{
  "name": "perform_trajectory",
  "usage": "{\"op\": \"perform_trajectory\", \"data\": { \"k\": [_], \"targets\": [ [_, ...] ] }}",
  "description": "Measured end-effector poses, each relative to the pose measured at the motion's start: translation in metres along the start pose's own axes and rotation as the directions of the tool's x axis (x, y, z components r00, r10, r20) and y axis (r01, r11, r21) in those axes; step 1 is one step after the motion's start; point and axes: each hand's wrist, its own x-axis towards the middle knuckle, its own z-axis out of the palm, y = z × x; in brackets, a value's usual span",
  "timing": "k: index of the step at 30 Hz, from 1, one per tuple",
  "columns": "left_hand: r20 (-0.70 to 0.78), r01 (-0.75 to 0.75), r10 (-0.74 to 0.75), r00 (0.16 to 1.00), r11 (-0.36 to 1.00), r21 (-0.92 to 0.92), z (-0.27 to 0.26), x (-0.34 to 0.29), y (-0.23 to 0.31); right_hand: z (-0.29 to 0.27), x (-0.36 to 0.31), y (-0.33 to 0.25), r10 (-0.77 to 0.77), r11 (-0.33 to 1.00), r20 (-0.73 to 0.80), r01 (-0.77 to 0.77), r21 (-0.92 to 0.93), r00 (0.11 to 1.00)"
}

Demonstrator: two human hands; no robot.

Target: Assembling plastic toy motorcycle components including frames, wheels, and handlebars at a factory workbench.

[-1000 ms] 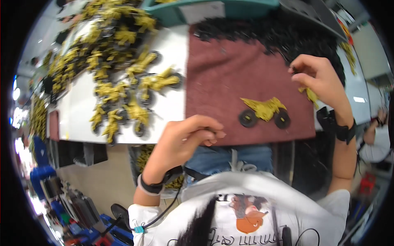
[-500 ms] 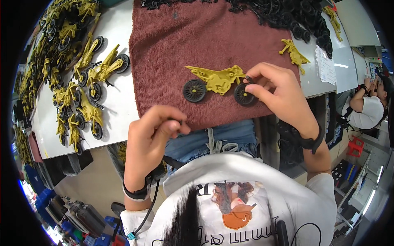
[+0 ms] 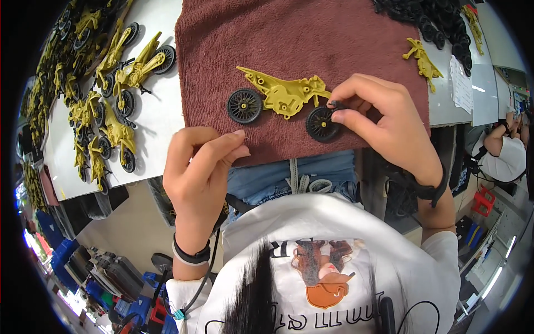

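A yellow toy motorcycle body half (image 3: pixel 286 96) lies on the brown-red towel (image 3: pixel 222 39), its inner side facing up. One black spoked wheel (image 3: pixel 245 106) sits at its left end, and another black wheel (image 3: pixel 322 123) is below its right end. My right hand (image 3: pixel 386 119) pinches a small black part (image 3: pixel 336 104) between thumb and forefinger, right over the edge of the right wheel. My left hand (image 3: pixel 197 161) is just below the left wheel, thumb and forefinger closed together. Whatever is between those fingertips is too small to make out.
Several assembled yellow-and-black toy motorcycles (image 3: pixel 119 136) crowd the white table (image 3: pixel 150 167) at left. Black wheels and parts (image 3: pixel 434 22) are heaped at the far right. A loose yellow body piece (image 3: pixel 423 60) lies by a paper slip (image 3: pixel 461 86). Another person (image 3: pixel 503 150) sits at right.
The view has shifted slightly. My left hand has turned and come up closer to the left wheel. My right hand stays by the right wheel, still pinching the small black part.
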Motion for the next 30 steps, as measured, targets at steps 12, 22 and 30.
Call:
{"op": "perform_trajectory", "data": {
  "k": [12, 22, 30],
  "targets": [
    [0.035, 0.0, -0.007, 0.999, 0.982, 0.188, -0.003, 0.005, -0.01, 0.003, 0.0, 0.005, -0.078, 0.997, -0.016, 0.078, -0.01, 0.997],
    [0.251, -0.069, -0.013, 0.968, 0.946, 0.316, 0.008, 0.013, 0.016, -0.003, 0.0, -0.002, -0.014, 0.999, 0.041, 0.016, -0.035, 0.999],
    [0.144, -0.107, 0.08, 0.986, 0.976, 0.19, 0.032, 0.014, 0.018, -0.007, -0.001, -0.001, -0.033, 0.999, 0.025, 0.034, -0.033, 0.999]
  ]
}}
